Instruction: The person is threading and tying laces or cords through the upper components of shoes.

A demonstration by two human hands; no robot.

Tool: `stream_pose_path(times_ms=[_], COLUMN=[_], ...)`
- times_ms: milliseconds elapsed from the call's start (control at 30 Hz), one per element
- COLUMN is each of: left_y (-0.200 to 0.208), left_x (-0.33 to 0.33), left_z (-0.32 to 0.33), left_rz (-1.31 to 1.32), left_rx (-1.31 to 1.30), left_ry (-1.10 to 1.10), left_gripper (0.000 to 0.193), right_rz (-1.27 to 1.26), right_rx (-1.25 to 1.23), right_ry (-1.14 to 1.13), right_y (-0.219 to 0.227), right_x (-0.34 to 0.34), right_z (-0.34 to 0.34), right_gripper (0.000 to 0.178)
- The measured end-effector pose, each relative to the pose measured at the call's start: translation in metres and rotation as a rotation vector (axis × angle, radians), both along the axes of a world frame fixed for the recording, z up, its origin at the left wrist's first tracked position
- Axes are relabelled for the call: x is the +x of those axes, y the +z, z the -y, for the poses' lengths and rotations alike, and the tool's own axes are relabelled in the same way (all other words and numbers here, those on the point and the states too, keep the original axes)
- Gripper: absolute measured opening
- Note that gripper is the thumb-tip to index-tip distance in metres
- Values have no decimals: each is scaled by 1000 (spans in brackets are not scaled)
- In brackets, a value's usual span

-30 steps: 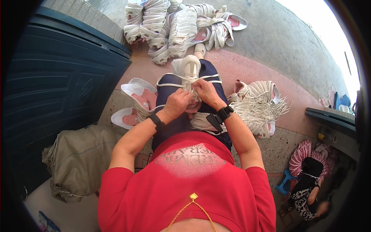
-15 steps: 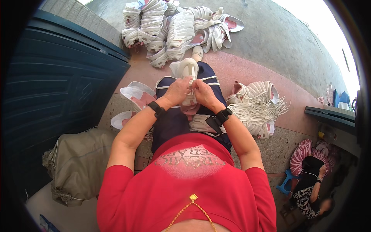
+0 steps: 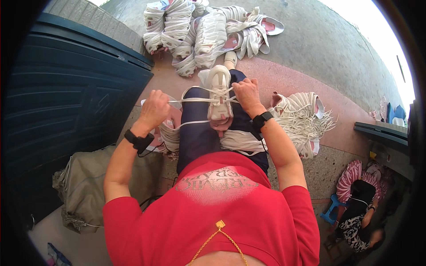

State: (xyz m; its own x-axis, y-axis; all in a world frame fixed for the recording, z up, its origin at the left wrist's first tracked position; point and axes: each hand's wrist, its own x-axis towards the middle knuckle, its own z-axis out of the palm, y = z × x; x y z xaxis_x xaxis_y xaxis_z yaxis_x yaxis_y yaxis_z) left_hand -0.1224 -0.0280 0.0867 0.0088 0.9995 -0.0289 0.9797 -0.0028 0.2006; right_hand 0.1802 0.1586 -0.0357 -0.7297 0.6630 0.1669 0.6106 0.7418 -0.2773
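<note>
A white shoe upper with pink at the heel (image 3: 219, 95) rests on my lap, its toe pointing away from me. White shoelace (image 3: 176, 101) stretches from it to both sides. My left hand (image 3: 155, 107) is closed on one lace end, well out to the left of the shoe. Close by the shoe's right side, my right hand (image 3: 248, 94) pinches the other lace. The laces cross over the shoe's tongue and are pulled taut. Another length of lace lies across my left thigh.
Stacked white shoe uppers (image 3: 208, 37) lie on the ground ahead. A bundle of white laces and uppers (image 3: 304, 117) sits at my right, more uppers (image 3: 166, 128) at my left. A dark blue door (image 3: 80, 84) and grey-green sack (image 3: 102, 186) stand left. Another person (image 3: 359, 221) sits at lower right.
My hands were together over the shoe and have moved apart, the left far to the left, the right slightly rightward and up. The lace between them is now drawn tight and the shoe is uncovered.
</note>
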Motion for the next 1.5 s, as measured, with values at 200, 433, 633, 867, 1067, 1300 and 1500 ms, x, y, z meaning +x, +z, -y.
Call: stream_pose_path(times_ms=[200,433,633,867,1067,1300,1500], left_y=[2,22,46,40,96,21,-100], left_x=[-126,-235,-199,-145,-222,-123,25], left_z=[70,144,53,-33,5,-35,-92], left_rz=[-390,99,1714,1091,909,933,479], left_rx=[187,656,699,501,770,189,-134], left_ry=[405,1070,958,1062,1049,825,244], left_gripper=[13,21,21,29,28,53,39], right_rz=[-96,6,86,18,14,-4,6], right_rx=[-106,-454,-635,-526,-429,-464,-508], right_ry=[-202,-40,-57,-42,-12,-31,-40], right_y=[-6,6,20,7,4,8,11], right_x=[0,-1,10,26,25,31,33], right_z=[8,31,37,54,59,61,64], right_gripper=[14,21,29,33,33,35,37])
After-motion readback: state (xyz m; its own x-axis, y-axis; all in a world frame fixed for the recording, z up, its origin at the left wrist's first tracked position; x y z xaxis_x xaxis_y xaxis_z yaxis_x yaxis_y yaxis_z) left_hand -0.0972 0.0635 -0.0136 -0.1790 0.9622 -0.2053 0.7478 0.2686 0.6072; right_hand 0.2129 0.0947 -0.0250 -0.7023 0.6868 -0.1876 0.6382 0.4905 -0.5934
